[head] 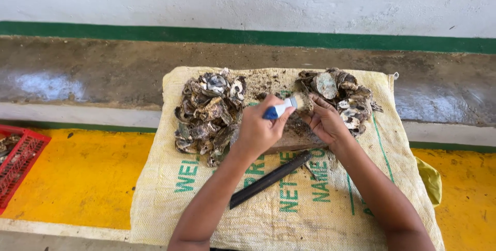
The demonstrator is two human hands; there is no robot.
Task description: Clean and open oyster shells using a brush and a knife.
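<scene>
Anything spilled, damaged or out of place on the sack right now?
Only dark grit strewn on the sack between the two shell heaps. The long dark blade lies loose and slanted near the forearms. Nothing looks broken.

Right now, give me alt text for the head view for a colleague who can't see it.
Seen from above, the left hand grips a blue-handled brush against an oyster shell held by the right hand. They work over a woven sack bearing two shell piles, left and right; a dark blade lies below.
</scene>
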